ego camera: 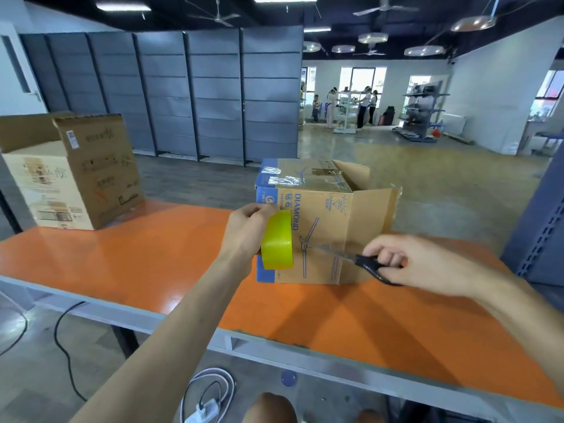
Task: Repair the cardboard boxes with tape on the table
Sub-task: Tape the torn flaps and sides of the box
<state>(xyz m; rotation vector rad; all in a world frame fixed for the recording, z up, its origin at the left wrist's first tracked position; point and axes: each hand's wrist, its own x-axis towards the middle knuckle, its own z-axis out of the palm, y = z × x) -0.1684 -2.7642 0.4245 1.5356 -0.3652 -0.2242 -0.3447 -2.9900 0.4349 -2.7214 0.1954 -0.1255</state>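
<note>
A brown and blue cardboard box (320, 227) printed DIAMOND stands on the orange table (158, 264), its right-hand flaps hanging open and clear tape across its top. My left hand (247, 230) grips a yellow-green roll of tape (277, 239) against the box's front left face. My right hand (415, 261) holds black-handled scissors (363, 261), their blades pointing left across the front of the box. A second, taller cardboard box (79, 172) stands at the table's far left corner with its top flap raised.
Grey shelving panels (183, 93) line the back behind the table. A blue metal rack (540, 233) stands at the table's right end. Cables and a white power adapter (204, 404) lie on the floor below the near edge. Several people stand far off by windows.
</note>
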